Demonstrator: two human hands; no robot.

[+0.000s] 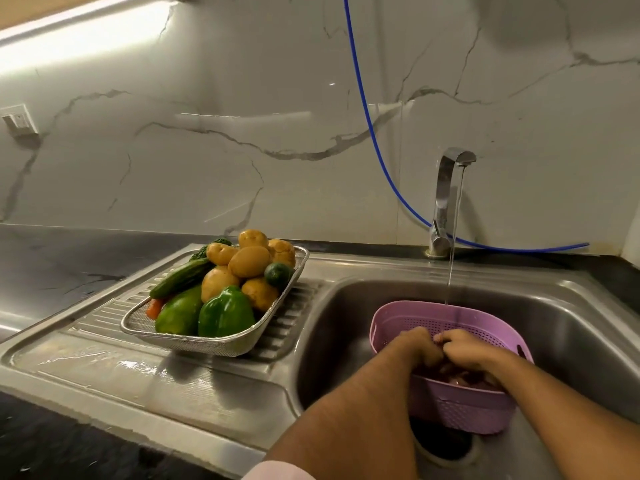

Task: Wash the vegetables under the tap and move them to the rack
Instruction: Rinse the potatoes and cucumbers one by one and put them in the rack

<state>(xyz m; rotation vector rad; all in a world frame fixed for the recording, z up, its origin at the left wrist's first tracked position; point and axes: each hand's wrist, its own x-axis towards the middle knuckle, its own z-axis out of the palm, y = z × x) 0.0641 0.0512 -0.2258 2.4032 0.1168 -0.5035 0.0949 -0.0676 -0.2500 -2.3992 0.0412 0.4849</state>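
Head view: we have both hands down inside the pink basket [450,407], which sits in the sink [571,327] at the right of the scene. Our left hand [420,346] and right hand [464,348] meet knuckle to knuckle over the basket's middle. The fingers of both hands are curled downward onto reddish-brown items [460,377] lying in the basket bottom. We cannot tell what those items are, nor whether the fingers pinch them or only rest on them, because the hands hide the contact.

The tap [446,199] stands at the far edge of the sink. Its water stream [452,258] falls to the basket's far rim, just beyond our fingertips.

The rack [214,344], a metal mesh tray, sits on the ribbed drainboard [104,323] to the left of the sink, well apart from the basket. We see it loaded as follows:
- two green peppers [225,311] at the near end;
- several potatoes [249,261] heaped at the far end;
- a cucumber [180,277] along the left side, and a second dark green one [278,274] end-on at the right;
- a carrot [154,308] partly buried at the near left;
- a bitter gourd [211,247] at the far left.

The near drainboard surface is wet. A blue hose [367,116] hangs down the marble wall [207,133] and runs behind the tap.
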